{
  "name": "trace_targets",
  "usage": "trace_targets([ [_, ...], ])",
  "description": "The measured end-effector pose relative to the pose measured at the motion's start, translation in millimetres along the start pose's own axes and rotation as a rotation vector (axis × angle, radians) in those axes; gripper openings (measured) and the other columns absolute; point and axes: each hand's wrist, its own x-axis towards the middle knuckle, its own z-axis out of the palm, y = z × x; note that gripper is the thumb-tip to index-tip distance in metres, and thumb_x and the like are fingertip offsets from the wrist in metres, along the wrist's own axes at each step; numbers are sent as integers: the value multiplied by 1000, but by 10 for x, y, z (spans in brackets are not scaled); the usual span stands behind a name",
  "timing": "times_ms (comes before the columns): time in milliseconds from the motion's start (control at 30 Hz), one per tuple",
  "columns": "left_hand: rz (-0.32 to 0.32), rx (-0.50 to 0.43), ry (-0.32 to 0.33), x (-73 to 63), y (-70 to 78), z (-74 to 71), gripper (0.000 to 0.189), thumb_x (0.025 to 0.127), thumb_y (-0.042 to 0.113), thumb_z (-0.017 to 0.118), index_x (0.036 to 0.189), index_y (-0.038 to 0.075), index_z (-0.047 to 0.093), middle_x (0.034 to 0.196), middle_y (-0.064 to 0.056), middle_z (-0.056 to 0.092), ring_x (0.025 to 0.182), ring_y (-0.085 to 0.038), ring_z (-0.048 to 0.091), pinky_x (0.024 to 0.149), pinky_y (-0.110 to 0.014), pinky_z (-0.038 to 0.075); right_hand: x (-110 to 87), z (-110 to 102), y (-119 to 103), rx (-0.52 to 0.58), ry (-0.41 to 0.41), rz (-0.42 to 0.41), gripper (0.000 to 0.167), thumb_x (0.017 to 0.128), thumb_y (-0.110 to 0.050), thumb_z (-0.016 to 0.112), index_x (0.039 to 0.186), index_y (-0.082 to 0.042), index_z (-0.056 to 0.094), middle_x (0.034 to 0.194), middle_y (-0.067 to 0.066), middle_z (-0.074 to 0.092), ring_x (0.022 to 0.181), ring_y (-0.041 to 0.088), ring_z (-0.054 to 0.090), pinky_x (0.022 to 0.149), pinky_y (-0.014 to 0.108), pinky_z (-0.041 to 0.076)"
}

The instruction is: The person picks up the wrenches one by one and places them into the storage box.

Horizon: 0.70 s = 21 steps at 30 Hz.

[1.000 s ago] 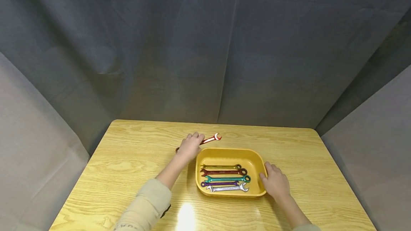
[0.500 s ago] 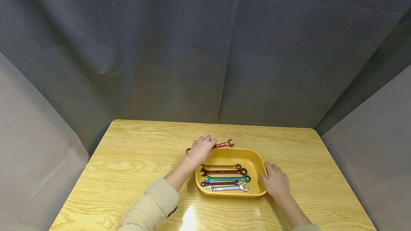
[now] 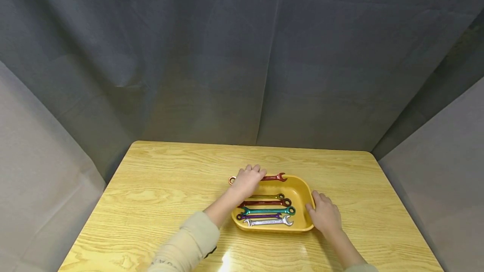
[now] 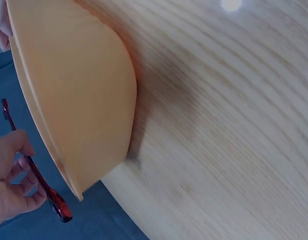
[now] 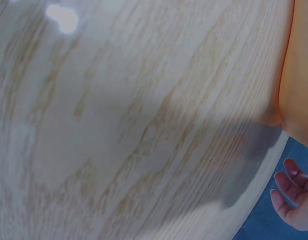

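My left hand [image 3: 247,181] grips a red combination wrench [image 3: 273,178] by its middle, above the far left part of a yellow plastic bin [image 3: 301,217]. The wrench's open end points right and its ring end left. In the left wrist view, the fingers of the left hand [image 4: 14,175] curl round the wrench [image 4: 38,175] beside the bin's wall [image 4: 89,95]. At the bin's right end, my right hand [image 3: 326,213] holds the rim, thumb over the edge. Inside lie a yellow-green wrench [image 3: 271,196], dark red wrench [image 3: 264,203], teal wrench [image 3: 268,210], purple wrench [image 3: 261,216] and silver wrench [image 3: 267,222].
The bin stands on a light wood-grain table [image 3: 166,188], with table surface on either side of it. Dark grey cloth [image 3: 211,74] hangs behind the far edge. Paler grey panels [image 3: 41,171] flank the table.
My left hand has carried the red wrench rightward and slightly nearer, from beyond the bin's far left corner to over the bin. The right hand and bin have stayed in place.
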Motion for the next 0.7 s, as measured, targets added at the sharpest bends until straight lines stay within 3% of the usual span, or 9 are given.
trace_targets([
  [267, 15, 44, -23, 23, 108, 68, 38, 86, 11, 62, 121, 21, 55, 114, -2, 56, 100, -23, 55, 78, -38, 51, 3, 3, 4, 5, -7, 7, 45, 89, -25, 50, 124, 2, 45, 116, 27, 52, 104, 44, 50, 80, 60, 40],
  [700, 39, 100, 5, 34, 207, 236, 29, 87, 19, 62, 115, 23, 58, 112, 0, 57, 98, -20, 56, 74, -34, 52, 8, 12, 11, 3, -9, 16, 47, 89, -26, 49, 126, 2, 44, 117, 28, 51, 105, 45, 49, 82, 59, 40],
])
